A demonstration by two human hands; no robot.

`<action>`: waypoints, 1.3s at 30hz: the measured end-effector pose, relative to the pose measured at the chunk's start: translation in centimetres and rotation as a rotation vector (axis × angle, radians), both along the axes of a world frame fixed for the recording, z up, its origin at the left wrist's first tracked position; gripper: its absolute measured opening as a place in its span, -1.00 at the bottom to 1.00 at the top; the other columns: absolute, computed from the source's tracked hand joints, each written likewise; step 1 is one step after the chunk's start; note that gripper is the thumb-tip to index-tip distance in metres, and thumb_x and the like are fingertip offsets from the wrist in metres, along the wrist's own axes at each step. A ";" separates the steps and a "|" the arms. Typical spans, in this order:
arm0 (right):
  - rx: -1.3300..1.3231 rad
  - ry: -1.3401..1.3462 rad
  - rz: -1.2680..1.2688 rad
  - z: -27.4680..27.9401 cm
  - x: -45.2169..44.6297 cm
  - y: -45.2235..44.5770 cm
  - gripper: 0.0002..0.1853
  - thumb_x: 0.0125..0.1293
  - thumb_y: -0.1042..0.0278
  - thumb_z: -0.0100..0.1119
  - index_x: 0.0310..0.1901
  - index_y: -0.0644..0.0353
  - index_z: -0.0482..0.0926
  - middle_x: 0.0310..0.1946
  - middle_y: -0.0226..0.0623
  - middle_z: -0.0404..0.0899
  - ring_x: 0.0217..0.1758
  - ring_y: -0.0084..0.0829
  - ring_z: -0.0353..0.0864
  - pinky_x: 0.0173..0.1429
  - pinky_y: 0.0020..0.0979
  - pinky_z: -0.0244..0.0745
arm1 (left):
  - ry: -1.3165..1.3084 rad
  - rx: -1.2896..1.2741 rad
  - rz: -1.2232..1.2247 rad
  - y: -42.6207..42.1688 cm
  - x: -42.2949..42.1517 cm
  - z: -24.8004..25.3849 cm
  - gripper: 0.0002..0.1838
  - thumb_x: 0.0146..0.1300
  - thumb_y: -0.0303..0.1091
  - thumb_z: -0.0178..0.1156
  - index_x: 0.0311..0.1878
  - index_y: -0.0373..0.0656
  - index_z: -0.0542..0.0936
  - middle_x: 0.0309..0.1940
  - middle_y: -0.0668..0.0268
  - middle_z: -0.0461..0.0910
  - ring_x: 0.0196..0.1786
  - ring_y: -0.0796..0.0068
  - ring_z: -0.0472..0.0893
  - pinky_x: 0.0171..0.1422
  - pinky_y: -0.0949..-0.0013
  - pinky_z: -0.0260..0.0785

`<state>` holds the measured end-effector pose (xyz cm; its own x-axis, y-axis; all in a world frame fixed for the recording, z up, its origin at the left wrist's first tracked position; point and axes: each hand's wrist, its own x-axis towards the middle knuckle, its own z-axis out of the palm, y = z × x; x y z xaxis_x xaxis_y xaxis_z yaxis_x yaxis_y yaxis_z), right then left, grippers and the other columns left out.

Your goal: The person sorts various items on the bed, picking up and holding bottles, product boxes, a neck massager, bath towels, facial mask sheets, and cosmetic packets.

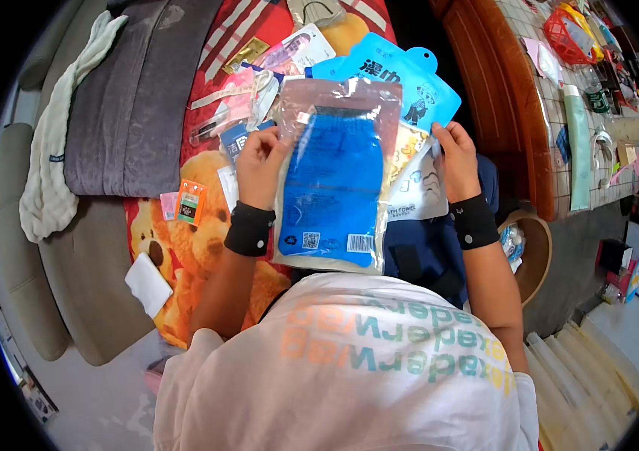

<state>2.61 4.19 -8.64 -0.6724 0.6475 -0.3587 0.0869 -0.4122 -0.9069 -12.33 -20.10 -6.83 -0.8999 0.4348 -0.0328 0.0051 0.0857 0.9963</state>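
Left hand (262,167) pinches the pouch (334,188) at ten o'clock; right hand (456,160), at two, seems to pinch the blue packet (412,80) for steadiness.

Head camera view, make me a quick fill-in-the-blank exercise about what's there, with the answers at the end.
1. The pouch between the left hand and right hand is mostly coloured ____.
2. The light-blue package lies nearest the ____ hand.
3. Both wristbands are coloured ____.
4. The mesh basket at the upper right is coloured ____.

Missing words: blue; right; black; red.
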 end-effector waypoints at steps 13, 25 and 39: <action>0.078 -0.018 0.016 0.8 -0.9 -0.8 -0.76 0.09 0.30 0.19 -0.27 0.27 0.51 -0.41 -0.44 0.49 -0.38 -0.67 0.37 -0.26 -0.64 0.26 | -0.410 0.163 -0.018 -0.3 -2.7 0.9 -0.69 0.08 -0.41 0.17 -0.10 -0.26 0.40 -0.21 0.27 0.49 -0.16 0.55 0.47 -0.06 0.51 0.31; 0.063 0.017 0.024 1.7 -0.6 -0.8 -0.78 0.15 0.35 0.11 -0.18 0.23 0.47 -0.29 -0.43 0.51 -0.24 -0.62 0.43 -0.11 -0.57 0.30 | -0.362 0.169 -0.058 -4.8 -7.5 1.0 -0.67 0.11 -0.41 0.13 -0.03 -0.23 0.42 -0.19 0.28 0.52 -0.17 0.53 0.50 -0.03 0.48 0.33; -0.291 0.212 -0.125 0.9 1.4 2.7 -0.68 0.28 0.32 -0.09 0.04 0.22 0.29 -0.04 -0.29 0.42 0.02 -0.43 0.42 0.10 -0.35 0.31 | -0.638 0.275 -0.057 -5.8 -10.1 -1.4 -0.77 0.22 -0.34 0.00 -0.13 -0.26 0.47 -0.19 0.24 0.53 -0.19 0.49 0.54 -0.09 0.47 0.42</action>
